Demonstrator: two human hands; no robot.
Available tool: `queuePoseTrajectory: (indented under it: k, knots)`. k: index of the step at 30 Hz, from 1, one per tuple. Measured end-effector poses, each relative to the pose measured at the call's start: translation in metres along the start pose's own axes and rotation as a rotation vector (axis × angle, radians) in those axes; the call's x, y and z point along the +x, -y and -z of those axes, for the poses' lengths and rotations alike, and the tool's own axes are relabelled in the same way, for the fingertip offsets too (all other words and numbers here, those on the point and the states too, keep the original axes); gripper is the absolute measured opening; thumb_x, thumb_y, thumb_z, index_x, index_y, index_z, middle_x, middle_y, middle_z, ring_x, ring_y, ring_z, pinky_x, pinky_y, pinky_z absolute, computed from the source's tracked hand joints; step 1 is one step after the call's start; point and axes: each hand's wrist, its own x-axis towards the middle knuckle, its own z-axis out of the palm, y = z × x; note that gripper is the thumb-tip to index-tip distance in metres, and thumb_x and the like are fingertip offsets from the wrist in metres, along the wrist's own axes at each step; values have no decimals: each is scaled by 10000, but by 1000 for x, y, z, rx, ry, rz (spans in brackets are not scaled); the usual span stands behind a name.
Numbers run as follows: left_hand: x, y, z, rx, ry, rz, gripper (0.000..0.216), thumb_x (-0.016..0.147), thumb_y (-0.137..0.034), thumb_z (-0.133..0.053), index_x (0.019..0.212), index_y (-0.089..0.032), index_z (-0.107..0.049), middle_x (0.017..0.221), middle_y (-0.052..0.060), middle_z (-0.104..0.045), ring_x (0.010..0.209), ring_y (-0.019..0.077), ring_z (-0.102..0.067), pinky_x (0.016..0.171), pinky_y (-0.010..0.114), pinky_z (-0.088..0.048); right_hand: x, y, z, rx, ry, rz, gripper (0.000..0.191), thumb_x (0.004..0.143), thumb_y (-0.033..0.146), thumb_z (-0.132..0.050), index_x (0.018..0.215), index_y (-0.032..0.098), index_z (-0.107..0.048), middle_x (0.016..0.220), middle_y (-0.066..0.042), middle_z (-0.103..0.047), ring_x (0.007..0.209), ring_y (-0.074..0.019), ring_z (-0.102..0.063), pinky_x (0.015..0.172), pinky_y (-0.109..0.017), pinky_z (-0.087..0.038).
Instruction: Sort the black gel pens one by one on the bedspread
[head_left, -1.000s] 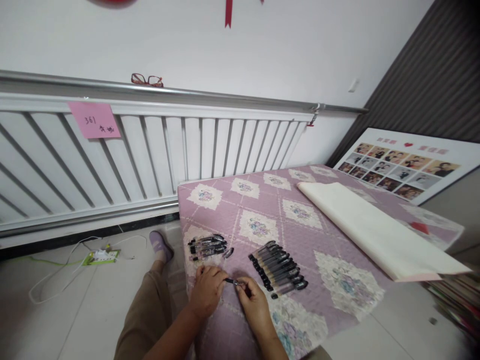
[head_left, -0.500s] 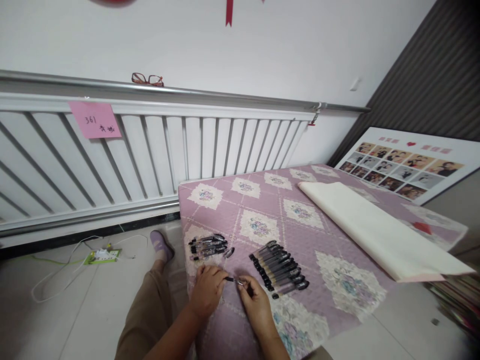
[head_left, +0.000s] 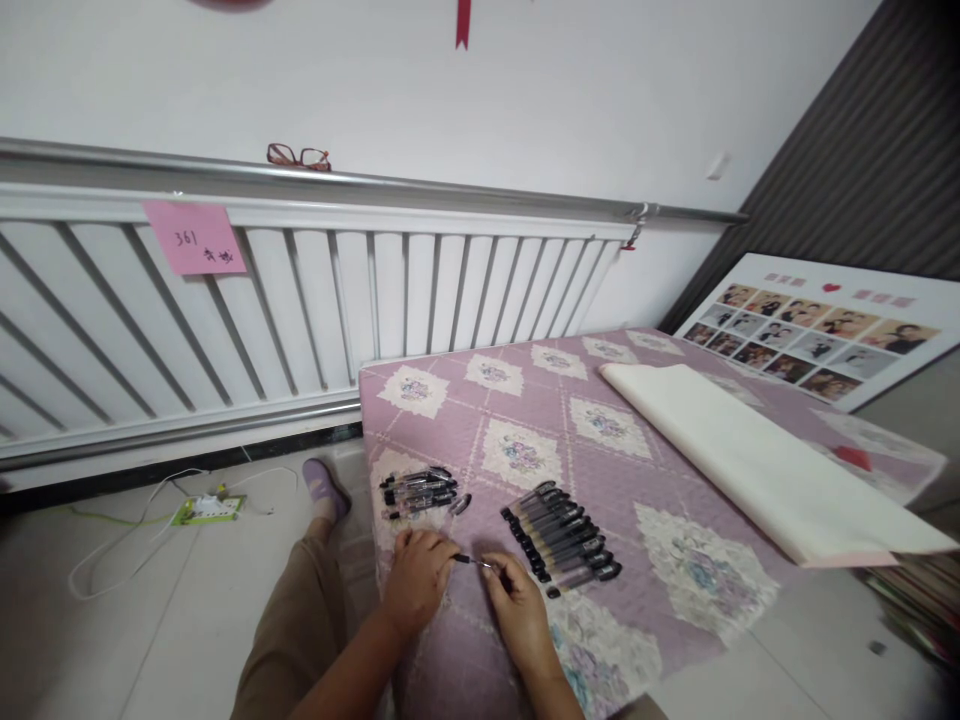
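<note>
Over the near edge of the purple flowered cloth, my left hand (head_left: 418, 578) is closed around a pen (head_left: 463, 558), whose black end sticks out toward the right. My right hand (head_left: 517, 600) pinches the thin silvery part at that end between thumb and fingertips. Whether this part is a tip or a refill is too small to tell. Just beyond my left hand lies a small group of black pens (head_left: 420, 487), with a loose pen cap (head_left: 460, 504) beside it. Right of my right hand, several capped pens (head_left: 562, 535) lie side by side in a slanting row.
The cloth-covered table (head_left: 525, 400) meets a white radiator (head_left: 450, 290) at the back. A folded cream sheet (head_left: 750, 460) lies on its right part, near a photo board (head_left: 817, 330). Glasses (head_left: 298, 157) rest on the pipe. A power strip (head_left: 210, 510) with cables is on the floor.
My right hand has drawn slightly away from my left, and more of the thin silvery part shows between them. The view has shifted a little. The pens on the cloth lie as before.
</note>
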Motion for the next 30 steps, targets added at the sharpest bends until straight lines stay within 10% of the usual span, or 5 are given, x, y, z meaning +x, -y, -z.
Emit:
queuePoseTrajectory:
  k: [30]
  knots:
    - [0,-2,2,21,53,-65,234,937,-247,-423,1051,-308,-617,1029,-13,-625,1029,185,-491,1020,405,-211,0,2,0,-30,43,-16,175,764,331,-608,862,209,-687,720,-17,-674,661,-176,-608,631,-255,-482]
